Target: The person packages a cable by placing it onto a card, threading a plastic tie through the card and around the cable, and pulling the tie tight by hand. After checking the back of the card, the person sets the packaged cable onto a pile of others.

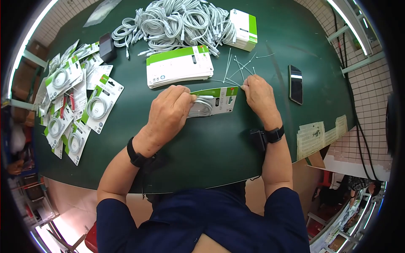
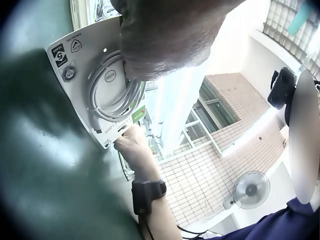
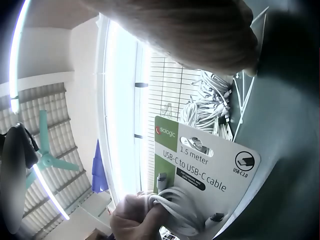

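Note:
My left hand (image 1: 168,109) grips a white-and-green retail card (image 1: 230,101) with a coiled white USB-C cable (image 1: 200,107) on its front. Fingers and thumb hold the coil against the card, as the right wrist view shows around the cable (image 3: 182,210). Over the table, just past the card's right end, my right hand (image 1: 259,99) pinches a thin white cable tie (image 1: 233,82) between thumb and forefinger. Several loose cable ties (image 1: 227,65) lie beyond those fingertips.
Stacked blank-coil cards (image 1: 181,67) lie ahead, below a heap of white cables (image 1: 177,23). Another card stack (image 1: 243,27) stands beside the heap. Carded cables (image 1: 97,107) pile up at left near a black box (image 1: 107,47). A phone (image 1: 295,84) lies at right.

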A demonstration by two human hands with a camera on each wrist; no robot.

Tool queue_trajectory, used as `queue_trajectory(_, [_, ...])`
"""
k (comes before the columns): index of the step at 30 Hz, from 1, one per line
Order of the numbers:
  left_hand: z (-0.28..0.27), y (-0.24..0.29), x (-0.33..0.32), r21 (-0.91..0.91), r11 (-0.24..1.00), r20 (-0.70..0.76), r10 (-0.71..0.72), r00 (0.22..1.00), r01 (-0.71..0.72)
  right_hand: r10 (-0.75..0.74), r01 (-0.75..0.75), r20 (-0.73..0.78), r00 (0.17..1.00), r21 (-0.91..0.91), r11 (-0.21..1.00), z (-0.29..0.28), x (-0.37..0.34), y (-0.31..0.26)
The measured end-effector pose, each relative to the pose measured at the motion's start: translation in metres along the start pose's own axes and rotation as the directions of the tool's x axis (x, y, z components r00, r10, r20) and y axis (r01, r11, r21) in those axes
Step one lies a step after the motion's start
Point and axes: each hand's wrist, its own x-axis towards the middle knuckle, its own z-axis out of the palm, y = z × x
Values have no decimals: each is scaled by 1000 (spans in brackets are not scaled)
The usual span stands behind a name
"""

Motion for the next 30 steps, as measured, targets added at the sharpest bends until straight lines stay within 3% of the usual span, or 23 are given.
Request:
queue_trajectory(9, [-3,2,3,-70,997,13,-38,999,39,112,-108,49,992,-85,991,-8,-3,1])
queue_trajectory(17, [-1,17,3,-41,996,41,75,996,-73,79,-79,5,997,129,988,-20,0,-12])
queue_trajectory(20, [1,21,1,-48,995,43,94,995,-92,98,-113,145,985,101,988,-15,3,-13])
queue_trajectory(24, [0,21,0,-50,994,46,95,994,-93,75,-83,199,977,28,996,-14,0,-13])
queue_trajectory(28, [0,20,-1,-66,993,51,98,994,-94,11,-14,114,993,20,1000,-9,-4,-11])
queue_trajectory(30, [0,21,-1,-72,993,45,101,994,-97,55,-58,107,993,24,998,-14,-3,-12])
